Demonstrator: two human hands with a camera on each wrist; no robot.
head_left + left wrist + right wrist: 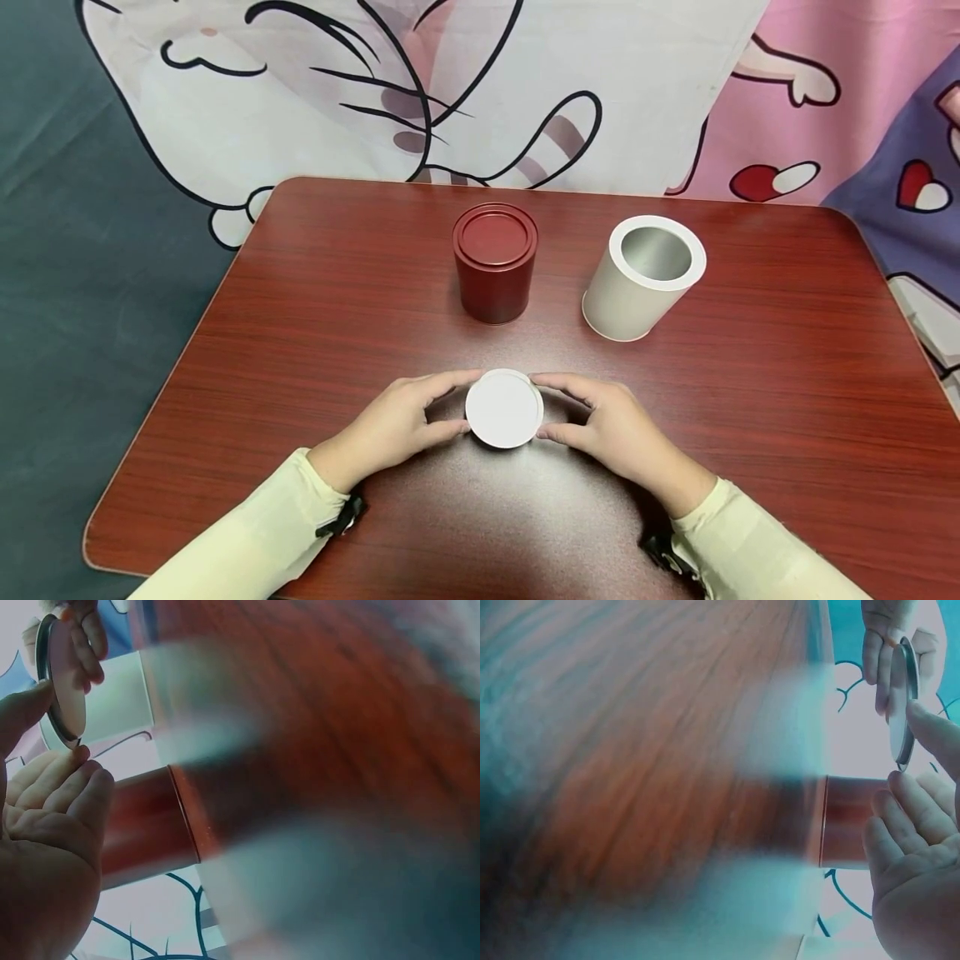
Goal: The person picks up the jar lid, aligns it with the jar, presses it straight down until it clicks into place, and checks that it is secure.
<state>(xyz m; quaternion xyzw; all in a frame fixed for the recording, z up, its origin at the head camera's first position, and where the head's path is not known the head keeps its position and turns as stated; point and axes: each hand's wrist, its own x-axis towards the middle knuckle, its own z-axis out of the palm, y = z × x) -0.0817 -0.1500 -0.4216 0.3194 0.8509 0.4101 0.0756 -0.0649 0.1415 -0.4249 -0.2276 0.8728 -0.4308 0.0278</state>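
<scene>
Both hands hold a round white lid (505, 408) between them, pinching its rim from opposite sides. My left hand (397, 421) has its thumb and index fingertip at the lid's left edge; my right hand (603, 425) does the same at the right edge. Seen edge-on in the left wrist view, the lid (66, 682) is a thin disc raised off the table. Beyond it stands a white can (630, 292), its top uncovered and its grey inside showing. A dark red can (495, 279) with a red lid on top stands to its left.
The reddish-brown wooden table (315, 275) has rounded corners and a pale edge strip. Behind it hangs a cloth (285, 117) printed with cartoon figures. Dark wrist straps (345, 512) sit at the cuffs of the pale yellow sleeves.
</scene>
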